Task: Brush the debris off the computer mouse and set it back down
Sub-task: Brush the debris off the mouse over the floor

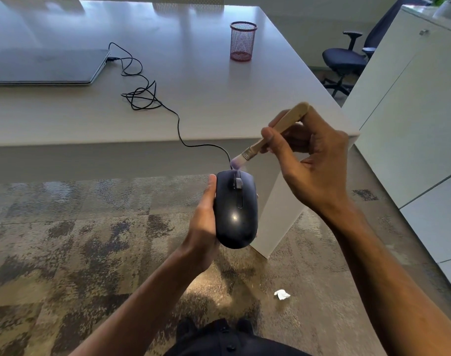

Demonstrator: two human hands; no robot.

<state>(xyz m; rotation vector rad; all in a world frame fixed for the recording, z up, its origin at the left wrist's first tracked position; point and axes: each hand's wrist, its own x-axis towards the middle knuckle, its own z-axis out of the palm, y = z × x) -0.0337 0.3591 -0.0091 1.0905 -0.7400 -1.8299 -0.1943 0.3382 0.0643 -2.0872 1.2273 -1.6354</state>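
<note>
Near the lower centre, left hand [202, 222] grasps the black wired mouse [236, 210] while right hand [311, 160] pinches the wooden brush [270, 134]; better sweep lightly outward past the scroll wheel [238, 181].

white table [206, 104] — closed laptop [47, 66] | coiled cable [142, 95] | red mesh cup [242, 41] — carpet [65, 240]: crumpled paper [282, 294]

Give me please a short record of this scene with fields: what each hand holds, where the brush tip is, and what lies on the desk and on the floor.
left hand: holds the mouse off the desk, over the carpet
right hand: holds the brush by its wooden handle
brush tip: at the front end of the mouse, near the cable
desk: closed laptop, red mesh cup, coiled cable
floor: crumpled white paper
</note>
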